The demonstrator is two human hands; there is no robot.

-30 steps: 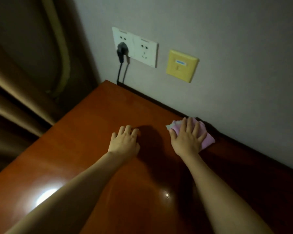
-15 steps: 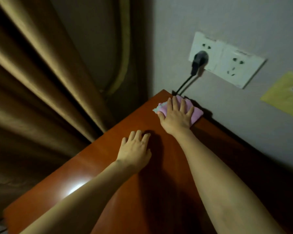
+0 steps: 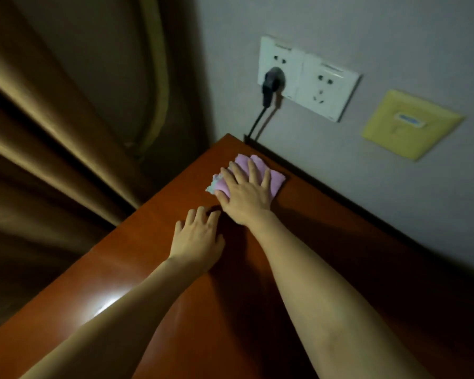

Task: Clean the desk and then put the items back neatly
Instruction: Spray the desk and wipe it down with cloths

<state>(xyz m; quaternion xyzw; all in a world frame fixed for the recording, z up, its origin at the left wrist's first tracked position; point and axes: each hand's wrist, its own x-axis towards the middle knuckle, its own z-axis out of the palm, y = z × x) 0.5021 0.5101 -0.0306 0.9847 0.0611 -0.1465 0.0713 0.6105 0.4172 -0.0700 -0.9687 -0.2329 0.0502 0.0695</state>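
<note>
Where the counter comes to its far corner, a pink cloth lies flat on the wood. It sits close to the wall and just near the left edge of the counter. A bit of pale blue shows at the cloth's left side.

The right hand lies on top of the cloth. Its fingers are straight and spread out, and they press the cloth down. The hand covers most of the cloth, so only the far part and the left side peek out.

The left hand rests flat on the bare wood, just beside the right hand and nearer to the person. Its fingers are spread a little and hold nothing. It does not touch the cloth.

Both arms are bare and reach in from the bottom of the view. The counter is shiny red-brown wood. A bright spot of light shines on it by the left arm.

On the wall above the cloth there is a white socket with two parts. A black plug sits in the left part, and its cord runs down behind the back edge of the counter. To the right of the socket is a yellow plate with a small blue mark. A brown curtain hangs at the left, past the edge of the counter.
</note>
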